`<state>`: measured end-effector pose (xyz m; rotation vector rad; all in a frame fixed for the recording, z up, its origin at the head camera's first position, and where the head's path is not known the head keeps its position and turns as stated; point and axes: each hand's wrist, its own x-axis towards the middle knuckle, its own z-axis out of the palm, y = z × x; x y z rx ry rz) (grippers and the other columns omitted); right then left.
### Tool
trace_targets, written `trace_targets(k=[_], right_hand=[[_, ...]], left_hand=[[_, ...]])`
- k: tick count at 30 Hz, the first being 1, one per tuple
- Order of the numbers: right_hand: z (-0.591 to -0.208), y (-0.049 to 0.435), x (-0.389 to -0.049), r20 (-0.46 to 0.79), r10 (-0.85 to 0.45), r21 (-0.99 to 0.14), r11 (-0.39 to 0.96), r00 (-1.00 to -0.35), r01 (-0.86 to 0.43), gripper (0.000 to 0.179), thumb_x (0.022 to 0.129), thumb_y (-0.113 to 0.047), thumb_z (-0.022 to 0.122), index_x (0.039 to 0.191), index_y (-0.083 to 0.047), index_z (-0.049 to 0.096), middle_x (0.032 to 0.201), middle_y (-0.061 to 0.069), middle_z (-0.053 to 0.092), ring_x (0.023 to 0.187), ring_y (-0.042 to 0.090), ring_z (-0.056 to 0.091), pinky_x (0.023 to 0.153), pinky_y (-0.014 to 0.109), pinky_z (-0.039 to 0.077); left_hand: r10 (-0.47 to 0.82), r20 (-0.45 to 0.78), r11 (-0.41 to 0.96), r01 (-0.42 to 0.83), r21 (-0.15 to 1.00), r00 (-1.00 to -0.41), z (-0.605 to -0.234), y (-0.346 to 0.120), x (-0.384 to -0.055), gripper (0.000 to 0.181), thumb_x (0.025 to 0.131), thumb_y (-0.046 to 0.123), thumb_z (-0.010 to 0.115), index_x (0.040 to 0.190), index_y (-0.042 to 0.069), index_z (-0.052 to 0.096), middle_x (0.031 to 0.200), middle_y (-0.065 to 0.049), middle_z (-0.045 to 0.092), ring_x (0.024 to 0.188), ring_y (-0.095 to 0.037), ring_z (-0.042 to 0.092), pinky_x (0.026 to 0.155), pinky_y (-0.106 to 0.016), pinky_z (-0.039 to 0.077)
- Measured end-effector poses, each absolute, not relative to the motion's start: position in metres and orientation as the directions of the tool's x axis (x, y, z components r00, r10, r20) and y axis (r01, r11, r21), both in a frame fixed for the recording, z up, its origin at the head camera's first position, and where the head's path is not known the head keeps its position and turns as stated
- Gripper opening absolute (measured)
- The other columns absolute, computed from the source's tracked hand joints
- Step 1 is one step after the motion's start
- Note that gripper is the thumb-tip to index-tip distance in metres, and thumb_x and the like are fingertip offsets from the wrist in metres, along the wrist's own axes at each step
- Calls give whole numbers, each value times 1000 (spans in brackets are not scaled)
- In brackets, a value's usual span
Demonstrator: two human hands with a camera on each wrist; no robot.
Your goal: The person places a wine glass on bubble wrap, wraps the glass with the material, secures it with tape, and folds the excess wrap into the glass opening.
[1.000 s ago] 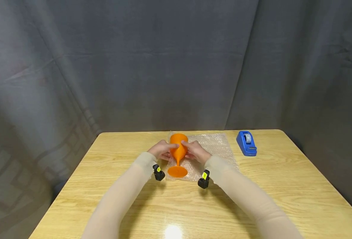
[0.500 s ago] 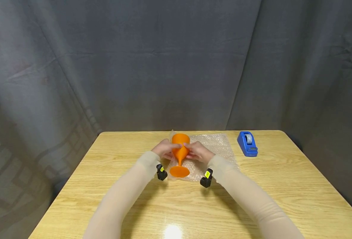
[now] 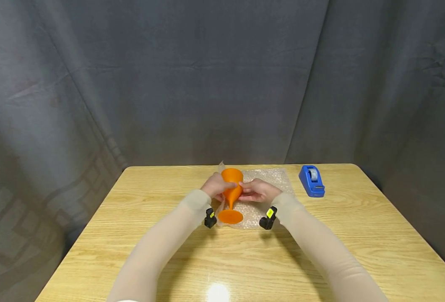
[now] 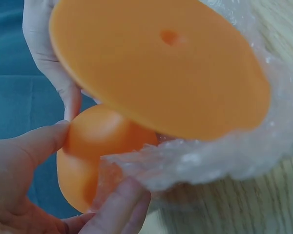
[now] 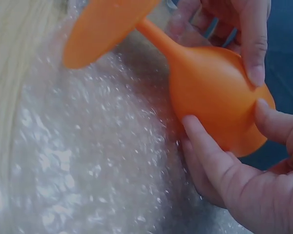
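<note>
An orange goblet (image 3: pixel 232 175) lies on a sheet of bubble wrap (image 3: pixel 253 214), its round foot (image 4: pixel 156 73) toward the person. From the left, my left hand (image 3: pixel 215 185) grips the bowl, thumb on top. In the left wrist view its fingers hold the edge of the bubble wrap against the goblet's side, and the wrap curls up beside the foot. My right hand (image 3: pixel 261 191) holds the other side of the bowl (image 5: pixel 215 97) between thumb and fingers. Part of the wrap under the goblet is hidden.
A blue tape dispenser (image 3: pixel 311 181) with a roll of clear tape stands at the back right of the wooden table (image 3: pixel 282 260). Grey curtains (image 3: pixel 207 84) hang close behind the table's back edge and along its sides.
Both hands and the goblet have shifted slightly to the right. The left edge of the bubble wrap has risen and moved in against the goblet.
</note>
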<state>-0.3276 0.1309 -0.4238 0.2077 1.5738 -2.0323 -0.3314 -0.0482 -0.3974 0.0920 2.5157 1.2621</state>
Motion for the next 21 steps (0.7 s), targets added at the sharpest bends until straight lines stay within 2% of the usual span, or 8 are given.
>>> trace_targets(k=[3,7,9,13,16,19,21], right_hand=[[-422,133,-330,-457,-309,-858,-95,-834,505,27,100,-8,49,120,10,54,93,14,63,86,24,64,101,42,43],[-416,132,-335,-437,-238,-897,46,-867,440,15,97,-6,55,105,6,59,89,10,61,81,19,63,98,41,48],[-413,131,-336,-424,-217,-906,97,-879,413,14,98,-7,55,103,5,57,89,9,58,80,17,62,96,39,50],[-408,129,-336,-440,-197,-898,132,-876,421,25,100,-17,52,112,4,49,97,12,51,80,17,60,95,36,51],[-406,127,-334,-448,-171,-892,157,-878,425,43,99,-26,54,126,6,43,102,13,51,78,16,60,93,34,52],[-404,124,-333,-432,-143,-895,187,-890,404,66,96,-29,60,141,8,28,104,11,49,78,15,59,90,32,53],[-403,122,-332,-418,-129,-897,215,-899,386,68,95,-29,63,141,9,30,102,10,51,77,14,59,88,31,54]], left_hand=[[183,-264,623,-96,776,-947,-398,-45,-333,61,85,30,74,125,-4,43,107,-15,56,69,-26,63,58,-36,58],[167,-262,633,-101,768,-950,-400,-43,-335,59,84,30,75,121,-5,44,100,-15,55,61,-26,62,54,-36,57],[159,-265,640,-105,761,-951,-400,-43,-335,58,84,30,75,120,-5,45,98,-14,56,59,-25,61,52,-35,57],[152,-271,650,-110,752,-951,-401,-42,-333,62,84,32,75,123,-4,44,100,-15,57,58,-23,60,52,-33,57],[152,-267,649,-108,753,-952,-401,-42,-332,65,84,34,75,125,-4,42,102,-15,57,58,-22,59,52,-31,56],[153,-254,643,-99,759,-955,-402,-43,-332,63,84,34,75,124,-4,42,101,-15,57,57,-22,58,52,-31,56],[155,-245,642,-91,762,-957,-402,-43,-332,61,84,33,75,122,-4,43,100,-14,56,55,-22,57,51,-31,56]])
